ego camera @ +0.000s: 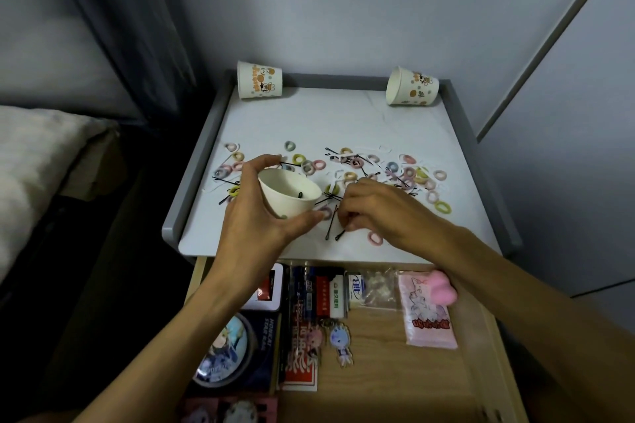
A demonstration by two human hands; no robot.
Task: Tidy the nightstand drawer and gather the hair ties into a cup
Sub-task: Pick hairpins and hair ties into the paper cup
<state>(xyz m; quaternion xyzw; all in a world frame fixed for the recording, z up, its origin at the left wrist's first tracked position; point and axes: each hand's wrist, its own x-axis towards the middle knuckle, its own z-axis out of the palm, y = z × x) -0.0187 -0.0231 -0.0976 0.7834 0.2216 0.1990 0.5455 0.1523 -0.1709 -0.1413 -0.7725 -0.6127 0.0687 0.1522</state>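
Note:
My left hand (256, 213) grips a white paper cup (290, 194), tilted toward my right hand just above the nightstand top (343, 120); a dark bobby pin lies inside it. My right hand (378, 208) pinches a black bobby pin (340, 234) beside the cup. Several pastel hair ties (409, 173) and more black bobby pins (225, 179) are scattered across the middle of the top. A pink hair tie (375, 238) lies near the front edge.
Two printed paper cups lie on their sides at the back corners, one left (259, 81), one right (410, 87). Below, the open drawer (388, 354) holds boxes, a round badge, keychains, a pink packet and a pink squishy toy. A bed stands to the left.

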